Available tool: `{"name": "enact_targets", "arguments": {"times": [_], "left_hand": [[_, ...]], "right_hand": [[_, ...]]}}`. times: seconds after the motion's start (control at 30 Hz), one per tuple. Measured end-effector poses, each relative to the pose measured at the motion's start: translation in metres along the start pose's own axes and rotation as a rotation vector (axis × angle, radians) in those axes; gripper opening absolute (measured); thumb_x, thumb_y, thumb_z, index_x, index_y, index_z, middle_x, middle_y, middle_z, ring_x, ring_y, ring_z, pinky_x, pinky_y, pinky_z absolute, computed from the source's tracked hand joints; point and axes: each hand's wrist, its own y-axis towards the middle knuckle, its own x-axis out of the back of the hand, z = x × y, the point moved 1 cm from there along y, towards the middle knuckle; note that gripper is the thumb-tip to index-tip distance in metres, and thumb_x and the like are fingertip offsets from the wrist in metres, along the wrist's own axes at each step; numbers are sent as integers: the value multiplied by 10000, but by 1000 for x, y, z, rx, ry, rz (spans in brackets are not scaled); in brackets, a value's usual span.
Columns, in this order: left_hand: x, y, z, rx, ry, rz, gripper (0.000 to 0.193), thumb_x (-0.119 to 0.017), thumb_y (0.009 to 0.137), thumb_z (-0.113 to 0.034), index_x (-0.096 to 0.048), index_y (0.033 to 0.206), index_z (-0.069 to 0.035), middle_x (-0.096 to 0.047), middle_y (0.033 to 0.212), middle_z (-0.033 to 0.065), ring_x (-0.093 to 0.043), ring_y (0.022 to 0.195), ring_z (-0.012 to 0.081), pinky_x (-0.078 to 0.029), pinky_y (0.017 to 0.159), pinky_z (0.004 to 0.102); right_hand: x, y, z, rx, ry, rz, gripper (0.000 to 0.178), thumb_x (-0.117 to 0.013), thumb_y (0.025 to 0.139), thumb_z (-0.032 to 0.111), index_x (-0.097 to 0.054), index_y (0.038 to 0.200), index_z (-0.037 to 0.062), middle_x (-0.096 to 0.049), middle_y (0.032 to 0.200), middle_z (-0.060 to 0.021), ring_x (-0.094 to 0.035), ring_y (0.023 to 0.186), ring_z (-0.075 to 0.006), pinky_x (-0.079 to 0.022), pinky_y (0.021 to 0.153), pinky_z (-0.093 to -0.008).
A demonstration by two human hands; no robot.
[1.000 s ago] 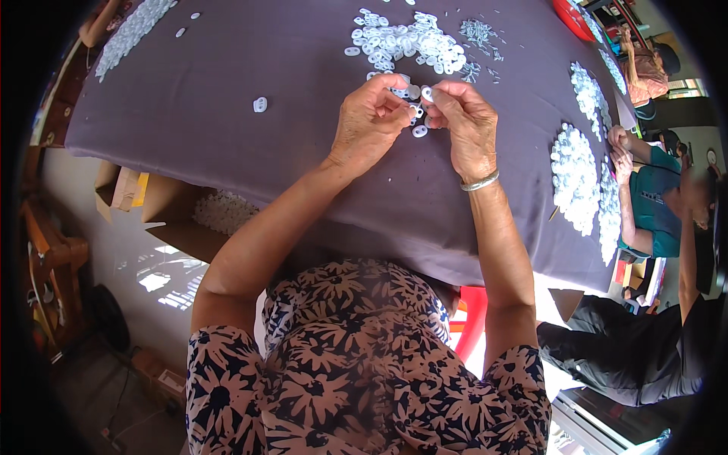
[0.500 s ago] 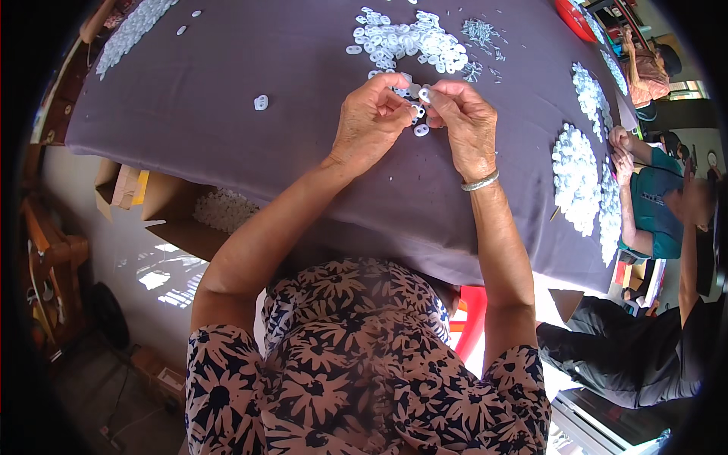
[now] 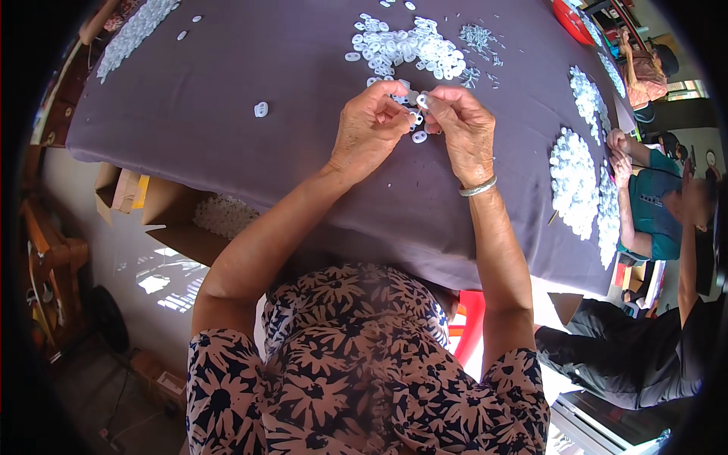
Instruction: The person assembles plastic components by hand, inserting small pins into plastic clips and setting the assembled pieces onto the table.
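Note:
My left hand (image 3: 367, 130) and my right hand (image 3: 465, 127) come close together over the dark table cloth, both with fingers pinched. Between the left fingertips is a small white two-holed plastic piece (image 3: 415, 118). The right thumb and forefinger grip a similar white piece (image 3: 422, 100), almost touching the first. Just below the fingertips lies a loose white oval piece (image 3: 420, 137). Beyond the hands spreads a pile of white oval pieces (image 3: 413, 49), with a heap of small grey metal pins (image 3: 478, 36) to its right. The exact contact between the held pieces is too small to make out.
One white piece (image 3: 261, 109) lies alone at left. More white heaps sit at the far left (image 3: 136, 38) and right (image 3: 574, 178). A red basin (image 3: 572, 21) stands far right. Below the table's left edge is an open cardboard box (image 3: 178, 212). A co-worker in green (image 3: 658, 199) sits at right.
Both hands stay together with the white pieces pinched in them, their position barely shifted. The view has moved slightly.

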Motion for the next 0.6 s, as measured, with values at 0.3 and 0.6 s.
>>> {"name": "enact_targets", "arguments": {"times": [0.3,0.6], "left_hand": [[1,0,-1,1,-8,0,321,-636,810,26,-528,1109,-16,-601,807,36,-530,686,44,-438,554,195],[3,-1,0,5,20,-1,340,-646,826,1,-521,1137,-57,-625,815,25,-582,722,74,-478,611,223]], "right_hand": [[-2,-1,0,10,-15,57,90,-622,869,55,-647,945,14,-623,779,-6,-566,651,-62,-483,601,-209],[-1,-2,-9,46,55,148,37,-600,879,17,-621,910,13,-609,783,0,-545,667,-52,-477,610,-200]]}}
